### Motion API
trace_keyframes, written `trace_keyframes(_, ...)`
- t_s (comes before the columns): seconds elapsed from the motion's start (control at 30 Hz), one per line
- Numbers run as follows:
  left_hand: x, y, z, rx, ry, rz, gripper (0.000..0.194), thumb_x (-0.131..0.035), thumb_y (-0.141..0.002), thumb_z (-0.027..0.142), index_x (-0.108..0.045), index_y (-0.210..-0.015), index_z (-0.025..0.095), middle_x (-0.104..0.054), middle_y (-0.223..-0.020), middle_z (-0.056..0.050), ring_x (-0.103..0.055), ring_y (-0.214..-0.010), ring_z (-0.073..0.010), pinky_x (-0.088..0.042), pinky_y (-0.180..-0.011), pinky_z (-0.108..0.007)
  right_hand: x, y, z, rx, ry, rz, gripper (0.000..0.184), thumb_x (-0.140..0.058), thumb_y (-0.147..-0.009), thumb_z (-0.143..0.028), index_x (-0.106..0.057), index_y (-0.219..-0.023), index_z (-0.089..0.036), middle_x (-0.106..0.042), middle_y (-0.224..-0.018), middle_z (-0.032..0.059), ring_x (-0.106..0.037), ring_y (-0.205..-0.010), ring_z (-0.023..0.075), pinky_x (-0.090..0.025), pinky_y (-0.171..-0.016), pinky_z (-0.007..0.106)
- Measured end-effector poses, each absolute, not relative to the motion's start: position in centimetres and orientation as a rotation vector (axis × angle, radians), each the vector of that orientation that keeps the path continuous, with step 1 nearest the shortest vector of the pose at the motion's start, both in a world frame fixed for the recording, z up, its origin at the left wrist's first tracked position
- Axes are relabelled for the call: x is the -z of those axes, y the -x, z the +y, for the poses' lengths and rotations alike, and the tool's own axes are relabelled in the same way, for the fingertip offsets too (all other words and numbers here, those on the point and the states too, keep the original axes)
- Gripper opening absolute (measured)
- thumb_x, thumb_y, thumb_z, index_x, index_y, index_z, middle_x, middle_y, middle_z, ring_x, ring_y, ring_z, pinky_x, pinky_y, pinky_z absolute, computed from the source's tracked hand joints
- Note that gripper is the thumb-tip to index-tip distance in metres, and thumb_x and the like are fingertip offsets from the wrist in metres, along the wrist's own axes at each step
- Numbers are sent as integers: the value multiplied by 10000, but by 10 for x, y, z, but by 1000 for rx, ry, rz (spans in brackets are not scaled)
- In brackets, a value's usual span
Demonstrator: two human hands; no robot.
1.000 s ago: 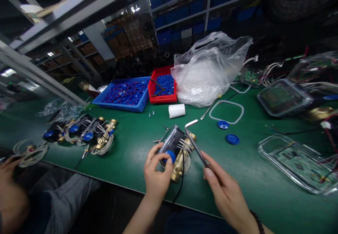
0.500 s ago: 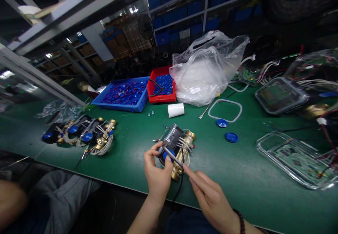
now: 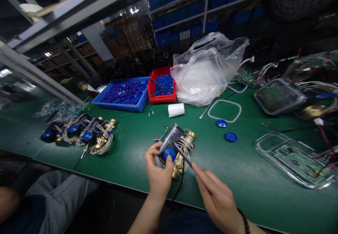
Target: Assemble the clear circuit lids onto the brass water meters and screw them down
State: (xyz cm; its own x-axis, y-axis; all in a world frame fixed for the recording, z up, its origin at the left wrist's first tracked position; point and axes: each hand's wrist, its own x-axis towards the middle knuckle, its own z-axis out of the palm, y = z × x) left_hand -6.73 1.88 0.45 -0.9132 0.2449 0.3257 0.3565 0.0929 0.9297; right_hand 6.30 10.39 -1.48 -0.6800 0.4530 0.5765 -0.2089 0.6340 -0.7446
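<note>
A meter (image 3: 171, 137) with a dark housing, clear window and brass pipe body (image 3: 177, 169) rests tilted on the green bench. My left hand (image 3: 158, 176) grips its near left side, the thumb against a round blue cap (image 3: 169, 153) on the housing. In my right hand (image 3: 218, 193) is a long, thin grey metal tool (image 3: 183, 154); its exact kind is unclear. Its far end lies over the side of the housing, right of the blue cap, and I cannot tell whether it touches. Pale wires loop around the brass body, and a black cable (image 3: 181, 184) hangs toward the bench edge.
Several similar meters (image 3: 87, 132) stand left. Behind are a blue tray (image 3: 142, 103) of blue caps, a red bin (image 3: 162, 98), a white roll (image 3: 176, 110) and a plastic bag (image 3: 203, 75). Two blue caps (image 3: 231, 137), a gasket (image 3: 239, 112) and clear-framed circuit boards (image 3: 293, 160) lie right. Another person's leg (image 3: 60, 195) shows lower left.
My right hand has moved slightly right and down, shifting the tool's end from the housing's near edge above the blue cap to its right. My left hand keeps its grip.
</note>
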Motion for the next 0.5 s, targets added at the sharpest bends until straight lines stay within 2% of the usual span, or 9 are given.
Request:
trace_keyframes(0.13,-3,68,18,1999,624,-2232,264,-599,-686,117,-407,-834,221,-594,-1053,-78,-557,-1095,-208,-396,-960,-383,25,-58,100,-1057,149,-2158,479,-360,-923,-60,-464,-1366,-210,-599,-763,42,-611,-617,130,-514,-564,195)
trace_keyframes(0.23,-3,69,18,2033,599,-2212,263,-593,-688,109,-402,-829,222,-597,-1042,-74,-568,-1078,-198,-406,-954,-372,26,-59,99,-1096,161,-2173,506,-354,-925,-59,-424,-1394,-237,-579,-747,28,-591,-587,124,-508,-549,197)
trace_keyframes(0.37,-3,68,19,2011,614,-2206,247,-594,-704,120,-404,-824,222,-598,-1027,-73,-562,-1087,-202,-398,-959,-374,25,-62,101,-1029,181,-2095,595,-393,-911,-33,-329,-1439,-300,-613,-865,39,-629,-721,127,-514,-638,196)
trace_keyframes(0.5,-1,69,17,1965,665,-2221,224,-580,-730,109,-421,-843,219,-591,-1054,-78,-553,-1095,-208,-402,-956,-388,27,-57,102,-1114,190,-2151,488,-366,-933,-74,-433,-1390,-231,-602,-783,39,-621,-646,122,-520,-598,184)
